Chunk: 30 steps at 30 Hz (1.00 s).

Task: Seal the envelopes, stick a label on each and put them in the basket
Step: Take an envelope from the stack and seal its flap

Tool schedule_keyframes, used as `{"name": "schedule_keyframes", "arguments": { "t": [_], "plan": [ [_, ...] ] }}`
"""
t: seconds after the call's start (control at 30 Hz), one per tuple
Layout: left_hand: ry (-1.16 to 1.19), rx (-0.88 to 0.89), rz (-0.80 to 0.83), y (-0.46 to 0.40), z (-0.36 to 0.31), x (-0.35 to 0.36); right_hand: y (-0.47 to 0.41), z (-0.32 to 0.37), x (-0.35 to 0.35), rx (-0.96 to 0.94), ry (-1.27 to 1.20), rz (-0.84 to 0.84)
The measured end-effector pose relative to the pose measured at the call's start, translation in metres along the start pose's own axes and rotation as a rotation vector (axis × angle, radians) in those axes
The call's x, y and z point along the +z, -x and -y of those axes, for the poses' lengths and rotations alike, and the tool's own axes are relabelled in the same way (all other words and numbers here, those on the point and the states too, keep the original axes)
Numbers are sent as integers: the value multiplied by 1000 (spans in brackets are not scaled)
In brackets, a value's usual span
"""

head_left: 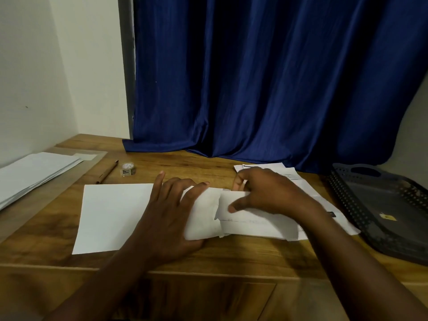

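White paper dominates the wooden desk [58, 239]: the envelope [203, 214] lies with its long axis left to right, pinned flat under the left hand [169, 212]. The right hand [261, 193] pinches a folded sheet [259, 222] at its mouth, seemingly feeding it in, while the dark basket [379, 216] waits nearer that hand.

Both forearms enter from the lower edge and converge at centre. Left hand [170, 208]: palm down, fingers spread and flattened. Right hand [264, 193]: knuckles up, fingers curled, thumb extended toward the left hand; the 2 hands lie just beside each other.
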<state>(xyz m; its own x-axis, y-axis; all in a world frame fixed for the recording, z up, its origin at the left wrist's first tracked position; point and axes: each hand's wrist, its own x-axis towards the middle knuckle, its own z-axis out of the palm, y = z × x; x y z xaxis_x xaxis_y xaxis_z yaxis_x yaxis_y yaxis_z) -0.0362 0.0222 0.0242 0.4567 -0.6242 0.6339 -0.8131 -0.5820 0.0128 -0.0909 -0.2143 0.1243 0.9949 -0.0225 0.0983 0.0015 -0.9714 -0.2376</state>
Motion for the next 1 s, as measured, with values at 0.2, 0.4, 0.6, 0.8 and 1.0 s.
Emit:
{"name": "schedule_keyframes", "arguments": {
  "t": [0.2,0.4,0.6,0.8,1.0],
  "plan": [
    [-1,-3,-16,1,1,2,-5,27,29,-48,60,-263],
    [-13,-54,-8,2,0,1,19,4,33,69,-150,-409],
    [0,-93,13,2,-1,0,62,-36,34,298,-773,-233],
    [8,-67,20,2,-1,-1,63,-22,56,179,-847,-229],
    [27,-72,16,4,1,-3,33,17,73,101,-841,-138]
  ]
}}
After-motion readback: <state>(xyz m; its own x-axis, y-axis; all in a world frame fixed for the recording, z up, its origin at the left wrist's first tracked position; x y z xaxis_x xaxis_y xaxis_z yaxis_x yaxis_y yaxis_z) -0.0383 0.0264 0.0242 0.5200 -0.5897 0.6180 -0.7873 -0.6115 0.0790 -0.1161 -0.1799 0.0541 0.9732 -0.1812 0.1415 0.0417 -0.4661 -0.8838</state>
